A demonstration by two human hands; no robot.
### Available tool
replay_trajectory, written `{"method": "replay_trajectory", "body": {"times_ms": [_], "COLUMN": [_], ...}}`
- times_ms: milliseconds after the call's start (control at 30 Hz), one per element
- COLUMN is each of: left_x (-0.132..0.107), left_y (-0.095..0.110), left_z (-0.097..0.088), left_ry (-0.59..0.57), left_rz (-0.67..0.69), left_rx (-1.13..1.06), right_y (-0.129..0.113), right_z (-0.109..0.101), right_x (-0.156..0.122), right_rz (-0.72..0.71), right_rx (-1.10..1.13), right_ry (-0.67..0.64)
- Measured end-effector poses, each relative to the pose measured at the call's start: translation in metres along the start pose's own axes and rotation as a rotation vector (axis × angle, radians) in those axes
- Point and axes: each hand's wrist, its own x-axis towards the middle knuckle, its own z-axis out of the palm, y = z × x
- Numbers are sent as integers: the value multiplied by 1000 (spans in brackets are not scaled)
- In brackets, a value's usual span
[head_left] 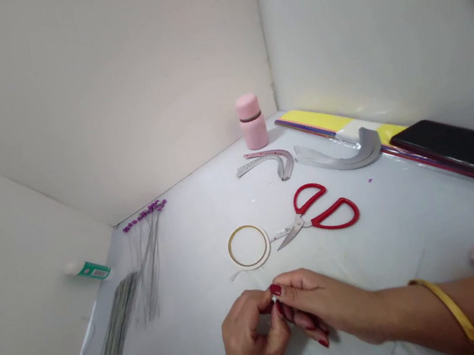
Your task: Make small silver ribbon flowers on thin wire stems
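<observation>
My left hand and my right hand meet at the fingertips, low in the view. Both pinch a small pale bit, mostly hidden by my fingers. The nearest object is a roll of white tape with a gold inner ring, lying flat just beyond my hands. A loose end trails from it. Beside the roll lie red-handled scissors, closed, with their blades pointing toward it. A gold bangle circles my right forearm.
Thin grey wires lie at the left, and several purple-beaded wires sit beyond them. Further back are a pink bottle, curved silvery strips, yellow-edged sheets, a black phone and a green-labelled tube. White walls close the back and left.
</observation>
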Motion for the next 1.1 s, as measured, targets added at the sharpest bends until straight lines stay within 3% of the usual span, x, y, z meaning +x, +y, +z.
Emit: {"method": "replay_trajectory", "body": {"times_ms": [167, 367, 667, 900, 1100], "left_x": [1, -5, -5, -7, -3], "left_y": [2, 3, -4, -4, 2], "left_z": [-4, 1, 3, 10, 13], "left_ry": [-46, 163, 77, 142, 215], "left_rz": [-28, -41, 62, -27, -97], "left_rx": [-87, 0, -36, -61, -34], "right_y": [-4, -4, -6, -2, 4], "right_z": [-4, -3, -7, -5, 2], "right_x": [0, 0, 1, -1, 1], "right_rz": [-19, -63, -47, -26, -86], "right_rx": [7, -15, -94, -181, -187], "right_ry": [-5, 83, 31, 4, 86]}}
